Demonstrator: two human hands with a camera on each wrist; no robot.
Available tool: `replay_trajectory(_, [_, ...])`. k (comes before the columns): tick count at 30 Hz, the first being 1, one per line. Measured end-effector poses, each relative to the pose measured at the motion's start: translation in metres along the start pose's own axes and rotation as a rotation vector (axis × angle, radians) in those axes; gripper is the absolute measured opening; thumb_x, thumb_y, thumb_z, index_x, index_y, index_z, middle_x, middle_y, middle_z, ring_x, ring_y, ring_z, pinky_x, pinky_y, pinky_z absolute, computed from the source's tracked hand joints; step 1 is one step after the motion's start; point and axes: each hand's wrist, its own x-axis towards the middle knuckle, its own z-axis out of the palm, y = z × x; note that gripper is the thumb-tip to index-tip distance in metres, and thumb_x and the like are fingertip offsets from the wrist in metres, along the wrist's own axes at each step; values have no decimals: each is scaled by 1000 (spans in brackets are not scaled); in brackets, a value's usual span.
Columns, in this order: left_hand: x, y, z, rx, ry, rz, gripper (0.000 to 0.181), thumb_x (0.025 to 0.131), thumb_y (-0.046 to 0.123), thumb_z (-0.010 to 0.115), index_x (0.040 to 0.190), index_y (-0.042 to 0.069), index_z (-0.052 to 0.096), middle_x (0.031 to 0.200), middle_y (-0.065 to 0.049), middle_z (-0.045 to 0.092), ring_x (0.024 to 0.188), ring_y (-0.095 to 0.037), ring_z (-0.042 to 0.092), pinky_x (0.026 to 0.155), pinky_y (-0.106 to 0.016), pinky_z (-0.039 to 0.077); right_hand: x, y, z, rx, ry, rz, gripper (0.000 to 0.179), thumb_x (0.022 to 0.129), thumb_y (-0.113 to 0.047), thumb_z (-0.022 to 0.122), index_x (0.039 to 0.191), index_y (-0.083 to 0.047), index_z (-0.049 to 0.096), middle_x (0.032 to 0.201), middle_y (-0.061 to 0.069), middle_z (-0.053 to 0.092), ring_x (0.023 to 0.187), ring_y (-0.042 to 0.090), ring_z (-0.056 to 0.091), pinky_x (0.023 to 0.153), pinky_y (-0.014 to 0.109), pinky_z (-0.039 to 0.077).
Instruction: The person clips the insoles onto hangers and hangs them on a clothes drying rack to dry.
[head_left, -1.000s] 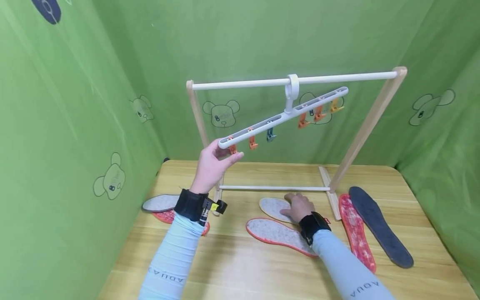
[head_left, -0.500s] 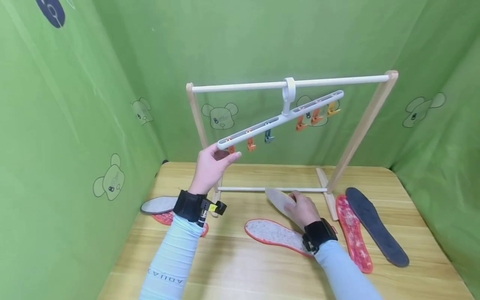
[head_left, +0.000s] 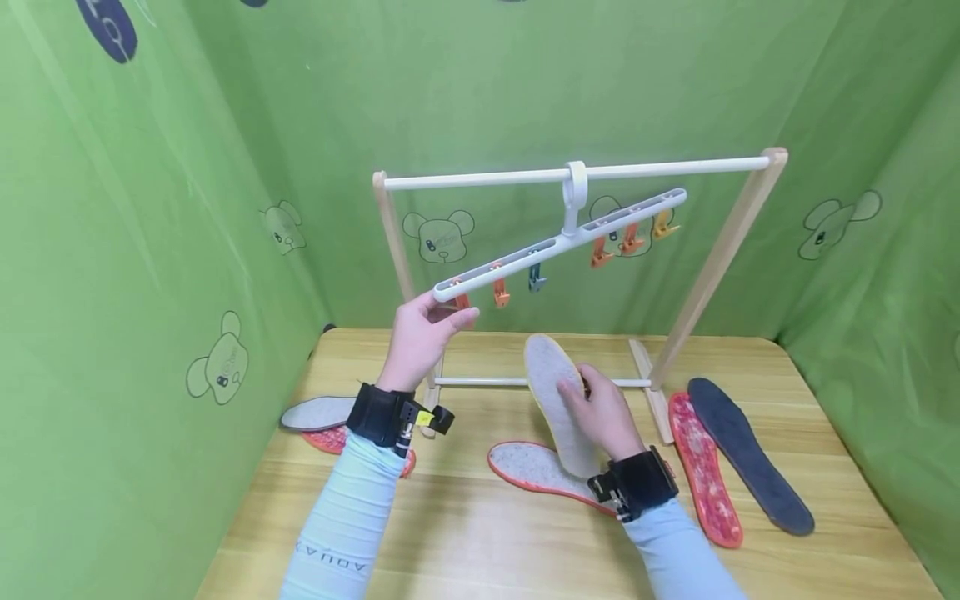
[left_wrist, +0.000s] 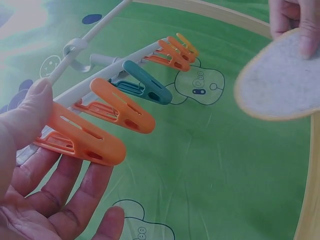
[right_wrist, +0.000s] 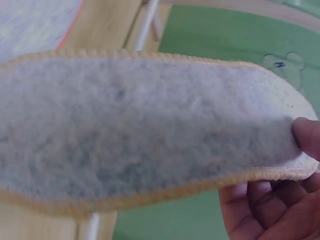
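My left hand (head_left: 422,340) grips the near end of a white clip hanger (head_left: 517,260). Its thumb lies over the end orange clothespin (left_wrist: 92,137) and the fingers are underneath, as the left wrist view shows. My right hand (head_left: 606,417) pinches a grey felt insole (head_left: 553,396) with yellow stitched edging, thumb on the felt face and fingers behind. The insole is raised and tilted, its far end pointing up below the hanger. Another orange clothespin (left_wrist: 117,107), a teal one (left_wrist: 142,85) and several more hang along the bar.
The hanger's ring hooks over the white rail (head_left: 472,179) of a wooden stand (head_left: 716,275). A red-edged grey insole (head_left: 525,465) lies below my right hand. At right are a red patterned insole (head_left: 705,475) and a dark one (head_left: 750,458); two overlap at left, a grey one (head_left: 318,412) uppermost.
My right hand has picked the yellow-edged insole up off the table and tilted it upright. My left hand has stayed at the hanger's end.
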Motion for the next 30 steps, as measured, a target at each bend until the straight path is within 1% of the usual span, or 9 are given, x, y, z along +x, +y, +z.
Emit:
replay_trajectory(3, [1,-1,1,6,11,-7,36,81,30,81,105,6,71,93,-6,73,88,-22,69,88,-41,52,0,-10,0,16,4,-1,24,99,-26,62,111,-5,63,80,9,60,70,22,54,61,35,45])
replay_trajectory(5, [2,-2,2,16,18,-9,35,83,28,80,106,5,71,93,-6,73,88,-21,69,89,-42,50,0,-17,0,42,3,-5,24,99,-24,63,111,-4,63,84,11,63,73,22,57,64,35,49])
replay_trajectory(8, [3,-1,3,31,32,-5,34,85,28,78,108,3,71,94,-6,73,88,-21,68,88,-42,48,1,-27,3,112,-14,-13,24,99,-19,63,115,-2,62,98,18,68,83,25,65,71,39,56])
replay_trajectory(10, [2,-1,4,31,45,1,33,86,27,77,108,4,71,94,-7,73,88,-21,68,86,-42,49,1,-33,5,164,-25,-25,25,98,-15,64,118,0,61,108,21,68,91,28,68,75,41,58])
replay_trajectory(13, [2,0,5,19,57,9,33,87,28,75,110,4,72,98,-8,74,89,-21,68,85,-40,51,1,-41,9,204,-37,-45,23,98,-11,64,117,1,60,107,21,69,90,29,69,74,40,58])
replay_trajectory(19, [1,3,5,-5,73,22,27,90,23,72,110,4,72,101,-8,74,93,-20,68,86,-38,54,2,-56,15,205,-40,-106,17,96,-9,65,111,-1,62,100,17,70,84,25,67,70,38,58])
replay_trajectory(22, [1,4,5,-11,80,37,28,90,24,72,110,4,73,99,-9,74,92,-20,68,85,-41,54,4,-62,17,214,-42,-127,17,96,-8,65,111,-1,62,101,17,69,86,26,68,71,41,58])
replay_trajectory(25, [1,6,5,-15,87,31,33,90,26,72,112,3,72,102,-12,74,92,-22,68,85,-46,53,6,-65,19,217,-50,-137,18,96,-8,65,112,-1,62,103,18,70,88,26,68,73,41,59])
replay_trajectory(30, [-1,7,5,11,100,18,36,90,29,71,115,2,72,103,-9,74,93,-21,67,83,-41,54,7,-69,22,214,-65,-143,18,97,-10,65,112,-1,63,101,16,69,87,26,68,71,41,59])
